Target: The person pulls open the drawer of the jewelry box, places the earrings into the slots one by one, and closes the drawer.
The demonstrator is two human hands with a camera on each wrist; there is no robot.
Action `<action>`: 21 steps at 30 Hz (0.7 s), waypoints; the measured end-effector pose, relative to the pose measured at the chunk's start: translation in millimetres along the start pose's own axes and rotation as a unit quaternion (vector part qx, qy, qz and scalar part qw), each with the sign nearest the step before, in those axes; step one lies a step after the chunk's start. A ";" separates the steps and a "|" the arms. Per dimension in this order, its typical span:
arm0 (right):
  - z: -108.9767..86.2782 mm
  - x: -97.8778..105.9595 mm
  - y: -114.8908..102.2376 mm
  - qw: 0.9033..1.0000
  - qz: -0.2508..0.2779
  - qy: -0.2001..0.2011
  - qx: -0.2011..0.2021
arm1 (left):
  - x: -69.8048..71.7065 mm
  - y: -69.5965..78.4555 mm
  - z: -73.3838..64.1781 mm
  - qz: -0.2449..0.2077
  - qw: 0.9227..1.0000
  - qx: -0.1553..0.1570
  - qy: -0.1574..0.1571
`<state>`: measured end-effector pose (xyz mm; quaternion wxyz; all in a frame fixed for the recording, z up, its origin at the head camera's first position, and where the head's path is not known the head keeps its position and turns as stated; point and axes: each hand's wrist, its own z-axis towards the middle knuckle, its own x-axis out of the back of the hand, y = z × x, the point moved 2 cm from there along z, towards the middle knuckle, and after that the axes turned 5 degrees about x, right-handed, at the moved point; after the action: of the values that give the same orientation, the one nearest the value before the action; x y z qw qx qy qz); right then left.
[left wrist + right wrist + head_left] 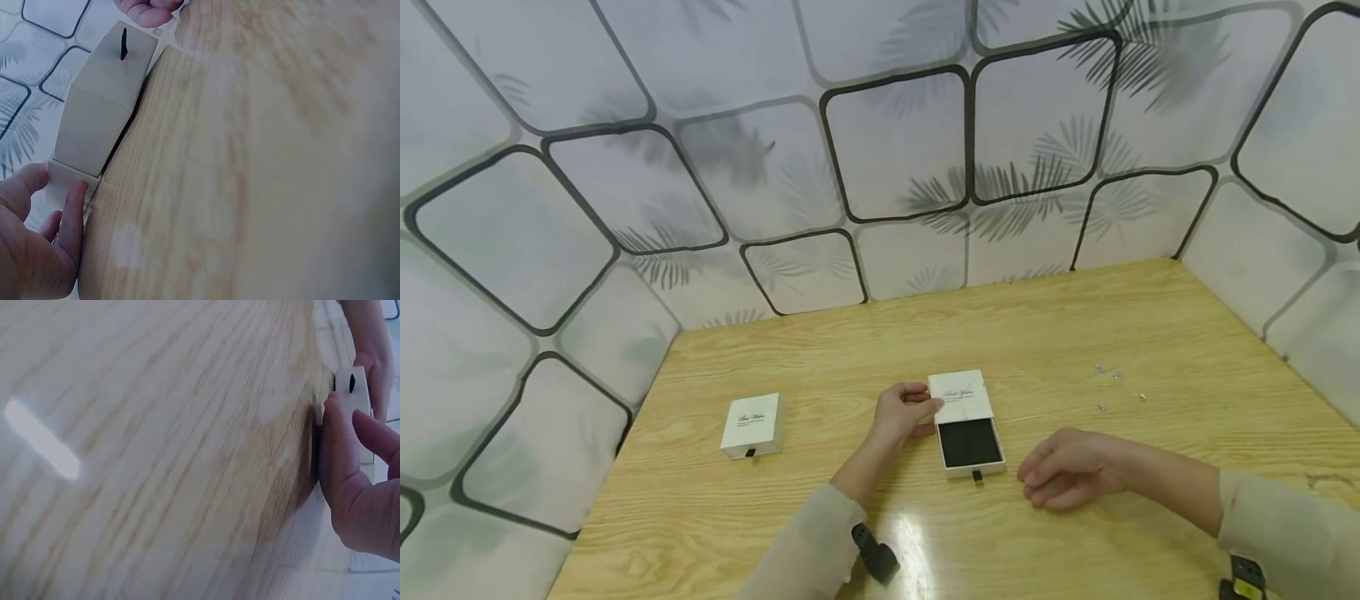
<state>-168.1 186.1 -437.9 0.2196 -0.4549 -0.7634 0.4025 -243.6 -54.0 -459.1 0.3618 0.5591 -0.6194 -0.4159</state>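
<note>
A white drawer box (961,398) with dark lettering lies in front of me, its tray (972,443) slid partway out toward me. Black lining covers the tray's floor, and a short black pull tab hangs at its front. My left hand (904,414) holds the sleeve by its left side, with one digit on the top edge; the left wrist view shows the fingers (76,203) against the sleeve's end. To the right of the tray, my right hand (1071,468) rests by the tabletop with loosely curled fingers and holds nothing. A small gap separates it from the tray.
A second white box (752,425), closed and with a black tab, stands to the left. Several tiny shiny pieces (1117,376) lie at the right, too small to identify. Patterned wall covering (910,142) rises behind the wooden table (820,350).
</note>
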 end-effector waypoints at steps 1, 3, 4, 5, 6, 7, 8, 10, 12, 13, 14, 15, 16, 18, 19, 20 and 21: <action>0.9 2.4 0.0 1.000 -0.021 0.006 0.004 | 0.1 -0.6 0.4 0.000 1.000 0.001 0.001; 2.8 7.1 -0.2 0.998 -0.062 0.022 0.016 | 0.3 -1.0 0.8 0.000 1.000 0.001 0.001; 3.8 9.5 -0.3 0.996 -0.080 0.029 0.022 | 0.4 -0.8 0.9 0.001 1.000 0.002 0.000; 4.5 12.1 0.0 0.994 -0.095 0.034 0.028 | 0.7 -1.0 1.1 0.000 1.000 0.003 -0.001; 4.9 14.3 0.3 0.992 -0.112 0.041 0.036 | 0.9 -1.0 1.1 -0.001 1.000 0.004 -0.003; 5.3 16.7 0.1 0.989 -0.131 0.046 0.048 | 1.2 -0.1 0.9 -0.001 1.000 0.005 -0.005; 5.6 18.8 -0.2 0.986 -0.148 0.051 0.058 | 1.3 1.1 0.4 -0.001 1.000 0.006 -0.007; 5.4 22.3 -0.7 0.979 -0.179 0.059 0.080 | 1.4 4.6 -2.3 0.000 1.000 0.007 -0.012; 4.5 25.0 -1.8 0.971 -0.207 0.068 0.100 | 0.9 9.8 -8.0 0.001 1.000 0.008 -0.015; 3.9 26.2 -2.7 0.967 -0.218 0.071 0.110 | 0.4 12.7 -11.5 0.001 1.000 0.009 -0.016; 3.1 27.0 -3.7 0.964 -0.226 0.075 0.117 | -0.2 15.5 -15.0 0.002 1.000 0.008 -0.017; 2.2 27.7 -4.7 0.961 -0.234 0.080 0.123 | -0.7 18.3 -18.7 0.002 1.000 0.008 -0.017; 1.5 28.5 -6.0 0.959 -0.240 0.083 0.130 | -1.1 20.8 -22.2 0.002 1.000 0.007 -0.016; 0.2 30.1 -8.6 0.954 -0.248 0.092 0.137 | -1.8 23.8 -26.7 0.001 1.000 0.006 -0.013; -0.6 31.0 -9.7 0.954 -0.246 0.094 0.140 | -2.1 24.6 -28.5 0.001 1.000 0.004 -0.011; -1.1 32.4 -10.7 0.955 -0.243 0.096 0.141 | -2.3 25.1 -29.6 0.002 1.000 0.003 -0.010; -1.7 33.8 -11.7 0.955 -0.239 0.100 0.142 | -2.6 25.4 -30.1 0.002 1.000 0.002 -0.010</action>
<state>-189.6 213.2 -428.4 0.4469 -0.2612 -0.7591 0.3948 -225.7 -54.1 -423.9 0.3553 0.5549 -0.6246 -0.4192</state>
